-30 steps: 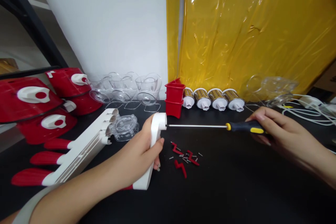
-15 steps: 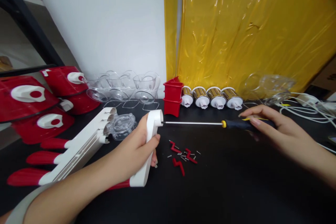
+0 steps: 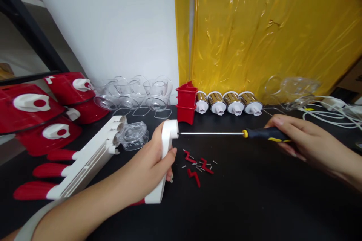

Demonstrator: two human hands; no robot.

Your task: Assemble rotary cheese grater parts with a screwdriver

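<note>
My left hand (image 3: 155,163) is wrapped round a white crank handle (image 3: 170,127) with a red grip, held tilted above the black table. My right hand (image 3: 302,139) grips the dark blue and yellow handle of a screwdriver (image 3: 212,133). Its long shaft lies level, and its tip meets the round end of the crank handle; the exact contact is too small to make out. Below the shaft lie several red Z-shaped pieces (image 3: 194,177) among loose screws (image 3: 199,168). Left of my left hand, several more white crank handles (image 3: 90,150) with red grips lie side by side.
Perforated metal drums (image 3: 216,102) with white ends line the back beside stacked red boxes (image 3: 186,103). Clear plastic hoppers (image 3: 155,90) and a clear ring part (image 3: 134,135) stand left of centre. Red housings (image 3: 36,101) are stacked far left. White cables (image 3: 325,115) lie at right.
My right hand has changed its hold on the screwdriver handle, which has turned: its yellow stripe now shows underneath. The crank handle and screwdriver have shifted slightly right in view.
</note>
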